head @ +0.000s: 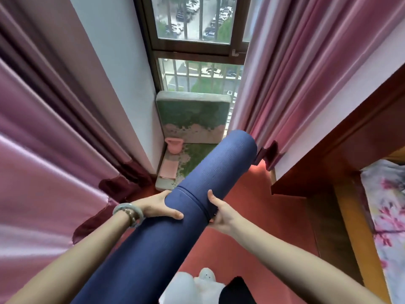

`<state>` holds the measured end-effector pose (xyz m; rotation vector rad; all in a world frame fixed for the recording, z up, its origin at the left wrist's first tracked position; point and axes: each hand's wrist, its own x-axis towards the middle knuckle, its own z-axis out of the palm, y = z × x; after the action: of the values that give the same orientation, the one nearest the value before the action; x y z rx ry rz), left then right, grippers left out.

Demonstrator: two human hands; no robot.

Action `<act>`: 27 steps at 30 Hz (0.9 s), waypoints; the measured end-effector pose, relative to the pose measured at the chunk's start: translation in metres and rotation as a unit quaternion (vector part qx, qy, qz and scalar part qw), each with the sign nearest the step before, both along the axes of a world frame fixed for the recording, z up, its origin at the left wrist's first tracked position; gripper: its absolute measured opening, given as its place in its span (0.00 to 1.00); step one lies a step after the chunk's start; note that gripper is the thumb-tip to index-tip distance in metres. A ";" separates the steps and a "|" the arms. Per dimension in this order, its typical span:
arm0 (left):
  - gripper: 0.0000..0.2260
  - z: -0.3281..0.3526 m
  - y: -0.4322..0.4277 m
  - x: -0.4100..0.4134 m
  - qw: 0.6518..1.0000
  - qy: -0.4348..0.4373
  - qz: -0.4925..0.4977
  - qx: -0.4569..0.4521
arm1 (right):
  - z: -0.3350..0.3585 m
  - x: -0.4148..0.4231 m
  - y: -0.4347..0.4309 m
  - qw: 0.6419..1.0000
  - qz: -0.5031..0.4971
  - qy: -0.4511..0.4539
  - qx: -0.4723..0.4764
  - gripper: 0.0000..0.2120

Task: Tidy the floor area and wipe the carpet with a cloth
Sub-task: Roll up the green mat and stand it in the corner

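1. Foam, matte blue and finely ribbed, is wound into a thick cylinder, the rolled mat [221, 163]; a seam line rings it between the two hands.
2. The mat is held aslant above the red carpet [247, 244]; its far end is raised toward the window [192, 20] beside the right curtain [306, 73], and its near end is cut off by the lower edge of the view.
3. The left hand [156, 207] is clamped on the roll's left side; the thumb is laid over the top surface and the fingers are curled behind, out of sight; a smooth pale-green bangle [126, 208] is worn on that wrist.
4. The right hand [221, 215] is gripped on the right side; the thumb is pressed upright against the foam, and the fingers are tucked beneath.
5. Glossy pink satin is hung in deep folds at both sides; the left curtain [43, 128] is edged in dark maroon.
6. A square, mottled green cushion [192, 115] is propped against the window; a small pink cup [174, 145] is set before it.
7. A polished wooden bed frame [328, 172] is seen at the right, with floral bedding [385, 205] on it.
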<state>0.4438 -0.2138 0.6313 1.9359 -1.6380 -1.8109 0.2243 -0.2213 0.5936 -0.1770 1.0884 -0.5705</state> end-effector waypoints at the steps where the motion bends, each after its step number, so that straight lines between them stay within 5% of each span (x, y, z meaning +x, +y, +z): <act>1: 0.53 -0.003 -0.012 0.001 1.000 0.001 -0.001 0.014 | -0.003 0.000 -0.013 1.000 0.009 -0.001 0.003 0.34; 10: 0.44 -0.045 -0.140 0.023 0.999 -0.009 0.035 -0.001 | -0.054 0.004 -0.162 0.995 0.069 -0.051 0.048 0.14; 15: 0.45 -0.090 -0.212 0.038 0.998 -0.019 0.061 -0.002 | -0.090 0.017 -0.249 0.990 0.129 0.021 0.058 0.04; 21: 0.45 -0.138 -0.287 0.042 0.995 -0.035 0.097 0.005 | -0.134 0.030 -0.332 0.961 0.170 0.214 0.048 0.27; 25: 0.45 -0.170 -0.330 0.034 0.995 -0.077 0.064 -0.018 | -0.175 0.035 -0.377 0.972 0.102 0.181 0.106 0.04; 27: 0.44 -0.196 -0.350 0.028 0.992 -0.108 0.040 -0.050 | -0.199 0.036 -0.400 0.975 0.052 0.159 0.145 0.12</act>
<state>0.4717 -0.5637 0.4351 2.1836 -1.6439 -1.5077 0.2605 -0.6210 0.3948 -0.0701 1.4520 -0.2888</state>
